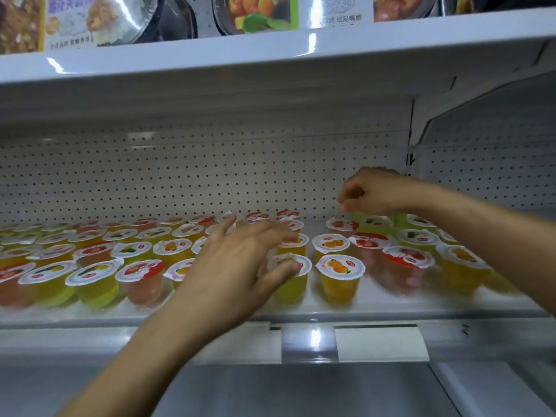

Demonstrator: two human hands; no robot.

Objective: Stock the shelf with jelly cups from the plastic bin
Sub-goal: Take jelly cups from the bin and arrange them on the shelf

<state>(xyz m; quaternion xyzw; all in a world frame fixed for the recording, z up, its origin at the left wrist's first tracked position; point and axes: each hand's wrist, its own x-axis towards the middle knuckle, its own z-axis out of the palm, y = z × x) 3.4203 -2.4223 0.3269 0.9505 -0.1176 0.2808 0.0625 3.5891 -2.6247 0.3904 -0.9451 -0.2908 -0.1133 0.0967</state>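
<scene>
Held left grip [240, 263] spread wide, fingers straight, over jelly cups [340, 272] at mid shelf [391, 302], thumb touching the lid of a yellow cup [290, 285] in the front row. Held right grip [373, 191] farther back, fingers curled down and bunched just above a red-lidded cup [343, 225]; could not tell whether pinching anything. Saw cups upright in rows across the shelf, before a perforated back panel [210, 176], under an upper shelf [270, 43] of packaged meals [90, 22].
</scene>
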